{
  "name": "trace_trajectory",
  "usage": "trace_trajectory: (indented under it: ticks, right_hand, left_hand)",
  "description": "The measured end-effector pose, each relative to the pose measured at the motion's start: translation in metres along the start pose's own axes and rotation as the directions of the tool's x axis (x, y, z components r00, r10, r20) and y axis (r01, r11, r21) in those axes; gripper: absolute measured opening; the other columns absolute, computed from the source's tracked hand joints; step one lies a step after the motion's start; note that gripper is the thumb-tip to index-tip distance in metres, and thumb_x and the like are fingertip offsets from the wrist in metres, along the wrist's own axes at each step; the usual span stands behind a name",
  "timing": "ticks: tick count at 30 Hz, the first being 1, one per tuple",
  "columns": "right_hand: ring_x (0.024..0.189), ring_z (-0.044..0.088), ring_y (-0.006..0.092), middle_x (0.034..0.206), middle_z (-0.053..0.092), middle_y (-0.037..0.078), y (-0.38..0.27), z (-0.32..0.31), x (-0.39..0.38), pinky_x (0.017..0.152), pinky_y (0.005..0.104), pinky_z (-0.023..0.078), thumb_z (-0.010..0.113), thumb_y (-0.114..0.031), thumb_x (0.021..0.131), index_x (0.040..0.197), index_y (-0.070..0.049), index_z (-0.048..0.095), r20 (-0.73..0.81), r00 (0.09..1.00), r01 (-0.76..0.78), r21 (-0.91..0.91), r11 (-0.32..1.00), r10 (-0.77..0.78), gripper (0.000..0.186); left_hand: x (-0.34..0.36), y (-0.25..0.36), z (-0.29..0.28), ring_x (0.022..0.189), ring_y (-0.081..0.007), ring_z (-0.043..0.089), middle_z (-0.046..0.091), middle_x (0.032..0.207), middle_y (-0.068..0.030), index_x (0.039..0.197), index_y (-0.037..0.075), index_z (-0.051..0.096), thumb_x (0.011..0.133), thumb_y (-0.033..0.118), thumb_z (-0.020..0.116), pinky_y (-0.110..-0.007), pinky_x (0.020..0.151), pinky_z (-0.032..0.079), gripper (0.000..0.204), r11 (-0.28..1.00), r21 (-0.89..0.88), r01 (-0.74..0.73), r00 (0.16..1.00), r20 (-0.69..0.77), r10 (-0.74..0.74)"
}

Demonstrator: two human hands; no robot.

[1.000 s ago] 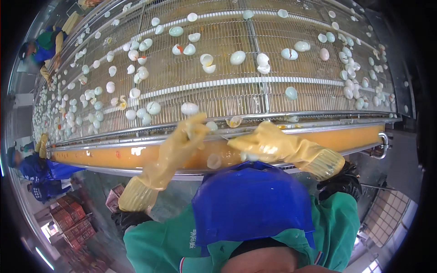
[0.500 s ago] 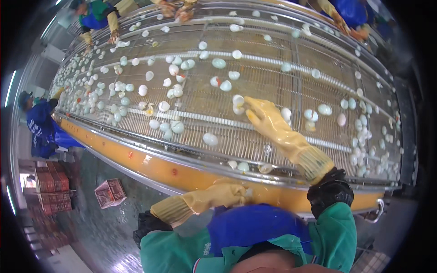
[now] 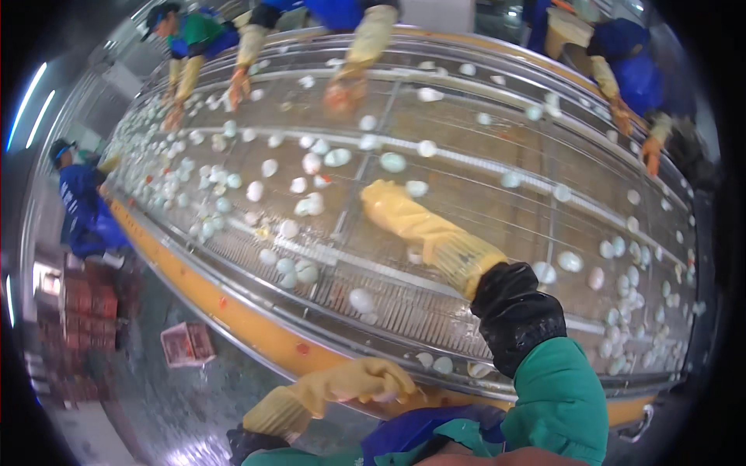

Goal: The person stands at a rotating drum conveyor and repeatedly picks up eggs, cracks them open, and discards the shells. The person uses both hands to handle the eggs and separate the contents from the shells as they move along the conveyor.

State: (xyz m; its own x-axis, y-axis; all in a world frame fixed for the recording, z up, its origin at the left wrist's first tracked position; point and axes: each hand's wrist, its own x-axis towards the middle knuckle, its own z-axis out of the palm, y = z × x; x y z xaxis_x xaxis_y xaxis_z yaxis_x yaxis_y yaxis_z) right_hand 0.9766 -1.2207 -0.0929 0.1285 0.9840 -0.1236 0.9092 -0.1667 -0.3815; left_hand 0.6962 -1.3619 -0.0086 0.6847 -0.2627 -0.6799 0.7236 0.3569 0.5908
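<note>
My right hand, in a yellow rubber glove over a black sleeve, reaches far out over the wire grating, its fingers curled and blurred, hiding whatever they grip. A pale green shell lies beside it, and another pale egg lies just beyond. My left hand, also gloved, is bent with closed fingers above the orange rail at the near edge; what it holds, if anything, is hidden. Loose shells sit along the near metal lip between my two hands.
Many whitish shells and eggs cover the grating, densest at the left. Gloved co-workers stand along the far side and at the left end. Red crates are stacked at lower left, one lying apart on the floor.
My right hand went from the near rail out over the grating, then farther forward and left. My left hand dropped back to the rail. The view swung up, showing more co-workers.
</note>
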Motion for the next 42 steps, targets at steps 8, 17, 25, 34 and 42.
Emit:
trace_trajectory:
  ticks: [8,17,25,34,42]
  right_hand:
    - [0.112,0.067,0.0267,0.125,0.066,0.016,0.007,-0.061,-0.323,0.098,0.0411,0.054,0.057,-0.025,0.105,0.130,-0.008,0.067,-0.071,0.997,0.054,0.788,0.613,0.004,0.031]
    - [0.084,0.068,0.0283,0.097,0.072,0.013,0.009,-0.014,-0.539,0.077,0.0401,0.057,0.057,-0.025,0.102,0.131,-0.004,0.067,0.160,0.886,-0.304,0.909,0.284,0.436,0.038]
    - [0.117,0.067,0.0370,0.145,0.057,0.022,0.157,-0.055,-0.668,0.097,0.0495,0.054,0.072,-0.031,0.087,0.152,-0.009,0.046,-0.748,0.338,-0.887,-0.050,0.459,0.571,0.073]
    - [0.129,0.061,0.0393,0.151,0.050,0.027,0.303,-0.098,-0.688,0.104,0.0480,0.052,0.082,-0.026,0.080,0.151,-0.003,0.042,-0.141,0.269,-0.960,0.040,0.277,0.953,0.085]
    - [0.139,0.050,0.0304,0.150,0.052,0.019,0.482,-0.135,-0.544,0.116,0.0417,0.040,0.063,-0.028,0.097,0.156,-0.009,0.042,-0.485,0.556,-0.025,0.802,0.597,0.675,0.065]
  left_hand:
    - [0.081,0.044,0.004,0.127,-0.0233,0.059,0.059,0.144,-0.0142,0.147,0.001,0.053,0.103,0.020,0.065,-0.035,0.111,0.043,0.050,0.772,0.289,-0.565,0.501,-0.624,0.600]
    - [0.175,0.039,0.118,0.124,-0.0202,0.062,0.068,0.132,-0.0110,0.138,0.011,0.064,0.100,0.030,0.068,-0.033,0.106,0.047,0.043,0.650,0.696,-0.305,0.682,-0.317,0.659]
    - [0.267,0.044,0.215,0.124,-0.0372,0.061,0.066,0.130,-0.0197,0.131,0.007,0.066,0.094,0.011,0.064,-0.043,0.107,0.048,0.038,0.006,0.758,-0.652,0.544,0.462,0.700]
    - [0.429,0.095,0.344,0.108,-0.0400,0.061,0.065,0.111,-0.0188,0.120,0.007,0.067,0.092,0.029,0.067,-0.052,0.091,0.049,0.036,-0.310,0.732,-0.607,0.411,0.623,0.665]
    - [0.566,0.309,0.276,0.118,-0.0408,0.063,0.069,0.124,-0.0235,0.125,0.001,0.067,0.093,0.029,0.067,-0.047,0.103,0.048,0.042,0.172,0.901,-0.399,0.421,0.013,0.907]
